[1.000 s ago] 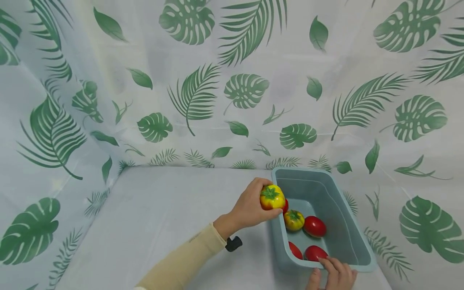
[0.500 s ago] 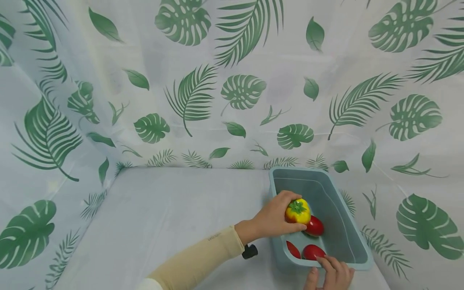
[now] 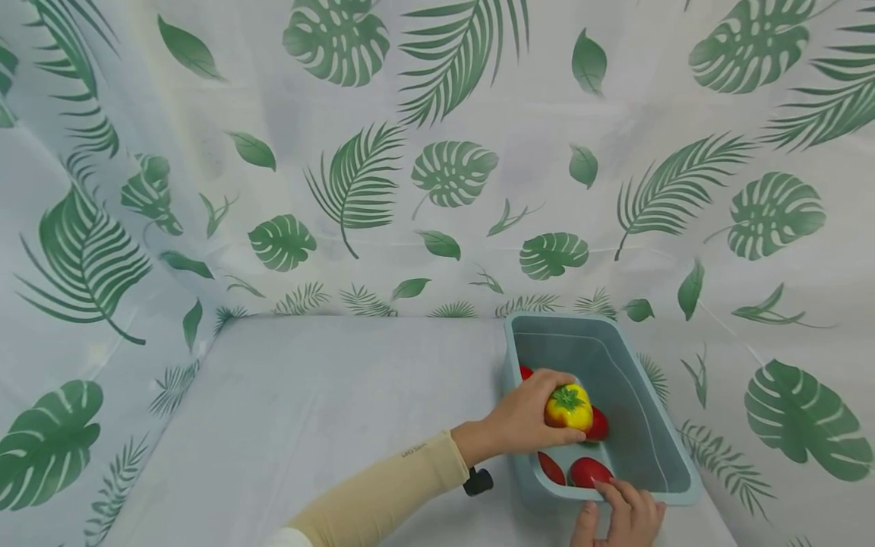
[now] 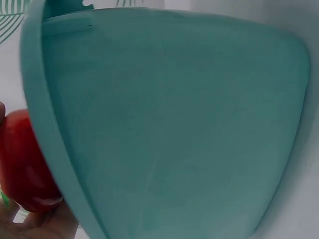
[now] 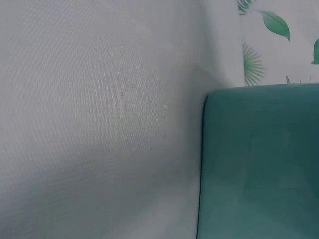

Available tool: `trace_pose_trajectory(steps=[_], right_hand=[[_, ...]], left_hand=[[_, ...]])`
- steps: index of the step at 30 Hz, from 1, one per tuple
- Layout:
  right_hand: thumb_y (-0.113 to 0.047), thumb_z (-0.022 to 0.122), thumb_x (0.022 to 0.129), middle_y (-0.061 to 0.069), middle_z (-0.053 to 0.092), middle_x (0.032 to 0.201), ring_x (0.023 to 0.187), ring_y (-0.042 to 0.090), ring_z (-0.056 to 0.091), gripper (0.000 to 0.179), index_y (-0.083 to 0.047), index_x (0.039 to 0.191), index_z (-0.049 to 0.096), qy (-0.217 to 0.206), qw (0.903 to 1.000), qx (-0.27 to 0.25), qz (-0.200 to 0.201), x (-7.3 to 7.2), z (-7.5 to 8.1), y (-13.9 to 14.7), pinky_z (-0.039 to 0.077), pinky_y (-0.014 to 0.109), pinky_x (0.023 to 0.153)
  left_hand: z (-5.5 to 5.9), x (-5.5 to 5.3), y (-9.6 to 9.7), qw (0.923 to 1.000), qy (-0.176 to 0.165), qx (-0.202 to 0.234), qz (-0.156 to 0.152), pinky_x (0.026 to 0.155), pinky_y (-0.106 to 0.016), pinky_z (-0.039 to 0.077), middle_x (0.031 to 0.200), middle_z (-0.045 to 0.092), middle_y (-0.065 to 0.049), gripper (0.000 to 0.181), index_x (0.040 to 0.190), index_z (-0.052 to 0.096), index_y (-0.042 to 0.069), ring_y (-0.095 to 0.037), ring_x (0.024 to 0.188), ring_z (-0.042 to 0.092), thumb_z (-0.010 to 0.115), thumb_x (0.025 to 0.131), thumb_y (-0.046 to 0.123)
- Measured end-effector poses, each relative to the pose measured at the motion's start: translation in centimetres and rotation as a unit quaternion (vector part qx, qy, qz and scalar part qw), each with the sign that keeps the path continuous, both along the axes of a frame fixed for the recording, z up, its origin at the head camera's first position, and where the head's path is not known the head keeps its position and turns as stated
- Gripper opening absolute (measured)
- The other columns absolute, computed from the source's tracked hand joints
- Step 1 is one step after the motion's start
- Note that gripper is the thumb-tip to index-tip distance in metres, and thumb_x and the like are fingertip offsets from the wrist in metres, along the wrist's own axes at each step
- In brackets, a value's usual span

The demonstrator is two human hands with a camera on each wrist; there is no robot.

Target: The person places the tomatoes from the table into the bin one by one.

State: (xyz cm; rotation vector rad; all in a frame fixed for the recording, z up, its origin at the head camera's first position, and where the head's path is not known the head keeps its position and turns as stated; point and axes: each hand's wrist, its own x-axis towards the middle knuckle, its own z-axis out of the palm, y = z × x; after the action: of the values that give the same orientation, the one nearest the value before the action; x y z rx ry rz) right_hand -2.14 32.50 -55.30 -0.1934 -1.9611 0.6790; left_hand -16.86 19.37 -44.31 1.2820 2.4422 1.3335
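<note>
My left hand (image 3: 529, 418) holds a toy tomato (image 3: 569, 406) over the left side of a blue-green plastic bin (image 3: 649, 395). Its top is yellow with a green star-shaped calyx. In the left wrist view the tomato (image 4: 27, 162) shows its red underside, beyond the bin's rim (image 4: 47, 119). Just behind it in the head view, a red tomato-like piece (image 3: 598, 425) is partly covered. My right hand (image 3: 625, 516) grips the bin's near rim, fingers over the edge and thumb outside. Near those fingers lies another red piece (image 3: 589, 472).
More red pieces show along the bin's left wall, one near the front (image 3: 550, 469) and one farther back (image 3: 525, 372). The bin stands on a white-covered table (image 3: 328, 395), close to a leaf-patterned curtain (image 3: 383, 281). In the right wrist view its outer wall (image 5: 259, 164) shows.
My left hand has carried the tomato rightward and slightly down, from the bin's left rim to over its inside, covering a yellow piece seen earlier. The right hand stays at the rim.
</note>
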Motion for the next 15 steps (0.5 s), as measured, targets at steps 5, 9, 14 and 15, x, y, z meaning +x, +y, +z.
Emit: trace_pose_trajectory(steps=[5,9,14,15], right_hand=[[-0.025,0.059,0.089,0.025,0.056,0.114,0.108,0.042,0.042,0.036,0.007,0.106,0.062,-0.011,0.9999,0.003,-0.001,0.23,0.02,-0.10,0.003,0.059,0.116],[-0.025,0.060,0.089,0.024,0.055,0.115,0.108,0.041,0.041,0.036,0.006,0.107,0.061,-0.021,0.9998,0.004,-0.006,0.46,0.15,-0.11,0.002,0.058,0.116],[-0.025,0.060,0.088,0.024,0.055,0.113,0.107,0.041,0.042,0.036,0.006,0.106,0.062,-0.013,0.9999,0.007,-0.005,0.39,0.19,0.05,0.002,0.059,0.115],[-0.025,0.060,0.088,0.024,0.055,0.112,0.105,0.041,0.042,0.035,0.006,0.105,0.062,-0.007,0.9999,0.007,-0.002,0.31,0.15,0.12,0.003,0.059,0.115]], left_hand=[[-0.33,0.12,0.17,0.9999,-0.001,-0.013,-0.001,0.087,-0.009,0.043,0.137,0.046,0.004,0.069,0.140,0.041,0.016,-0.002,0.112,0.048,0.074,0.085,0.040],[-0.48,0.27,0.42,0.9998,-0.007,-0.019,-0.003,0.087,-0.009,0.042,0.138,0.045,0.005,0.070,0.142,0.040,0.016,-0.002,0.112,0.047,0.073,0.085,0.040],[-0.55,0.53,0.56,0.9996,-0.021,-0.018,-0.002,0.086,-0.009,0.043,0.139,0.044,0.005,0.070,0.142,0.038,0.016,-0.001,0.112,0.047,0.073,0.086,0.039],[-0.55,0.59,0.56,0.9996,-0.022,-0.018,-0.003,0.086,-0.009,0.043,0.139,0.043,0.005,0.070,0.142,0.038,0.016,-0.001,0.112,0.047,0.073,0.086,0.039]])
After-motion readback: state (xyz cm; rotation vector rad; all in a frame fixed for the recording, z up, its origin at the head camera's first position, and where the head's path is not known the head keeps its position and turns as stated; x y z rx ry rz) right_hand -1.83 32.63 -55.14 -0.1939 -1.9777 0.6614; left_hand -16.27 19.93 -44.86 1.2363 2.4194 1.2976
